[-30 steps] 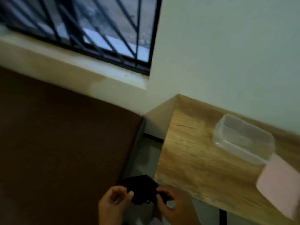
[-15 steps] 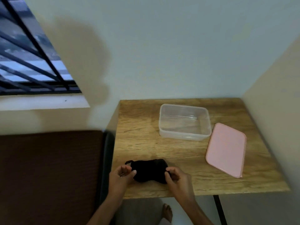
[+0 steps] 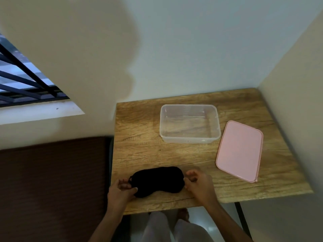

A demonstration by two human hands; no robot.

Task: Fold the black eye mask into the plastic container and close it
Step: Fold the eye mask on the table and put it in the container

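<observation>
The black eye mask (image 3: 157, 180) lies flat near the front edge of the wooden table (image 3: 139, 137). My left hand (image 3: 121, 190) pinches its left end and my right hand (image 3: 198, 183) pinches its right end, so the mask is stretched between them. The clear plastic container (image 3: 189, 124) stands open and empty farther back on the table. Its pink lid (image 3: 240, 149) lies flat on the table to the container's right, apart from it.
Walls close the table in at the back and on the right. A dark brown surface (image 3: 52, 180) sits beside the table on the left, below a barred window (image 3: 26, 84). My legs show under the table's front edge.
The view swung from the window to the table. My hands brought the bunched mask up from below the table edge, laid it on the table and spread it out flat.
</observation>
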